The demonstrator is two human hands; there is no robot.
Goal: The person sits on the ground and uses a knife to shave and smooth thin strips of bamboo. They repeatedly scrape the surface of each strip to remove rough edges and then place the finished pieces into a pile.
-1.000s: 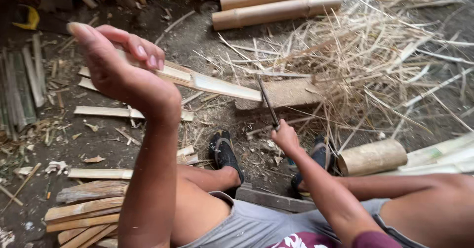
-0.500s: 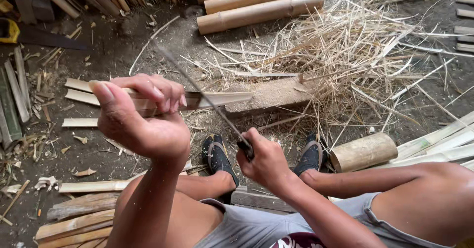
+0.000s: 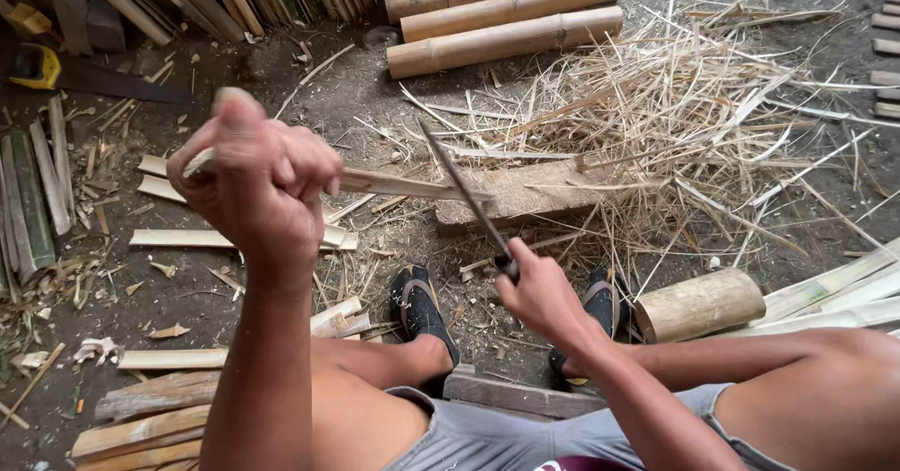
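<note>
Left hand (image 3: pixel 262 185) clamps the bamboo strip (image 3: pixel 412 186); right hand (image 3: pixel 544 293), clenched on the knife (image 3: pixel 469 199), should shave away, blade shallow

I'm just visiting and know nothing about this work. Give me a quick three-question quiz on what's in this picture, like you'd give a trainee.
1. True or false: the left hand grips a bamboo strip.
2. What does the right hand hold? A) a hammer B) a long knife C) a saw
3. Fill in: the strip's far tip rests on a wooden ____ on the ground.

Key: 1 true; 2 B; 3 block.
</note>
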